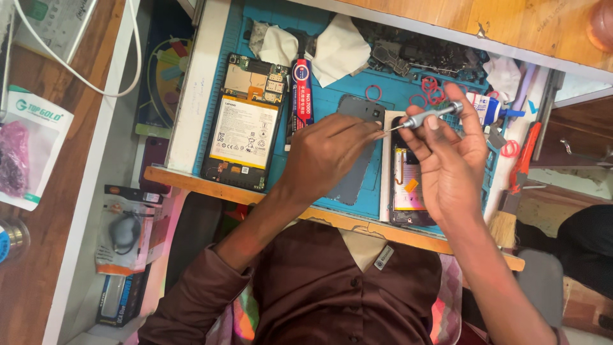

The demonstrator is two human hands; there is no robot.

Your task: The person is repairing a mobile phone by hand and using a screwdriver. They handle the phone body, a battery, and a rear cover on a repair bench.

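Note:
My right hand (450, 153) holds a slim silver screwdriver (429, 115) between thumb and fingers, with its tip pointing left. My left hand (325, 150) pinches its fingertips together right at that tip; whether something tiny sits between them I cannot tell. Both hands hover over an opened phone (407, 182) with its battery and inner parts exposed. A grey back cover (355, 182) lies partly under my left hand, on the blue work mat (332, 102).
An opened tablet (245, 124) with a large white battery lies at the mat's left. A red glue tube (301, 96), white cloths (338, 48), red rubber rings (431, 89), a red-handled tool (525, 160) and a brush (504, 223) surround the hands. Packets sit on the left floor.

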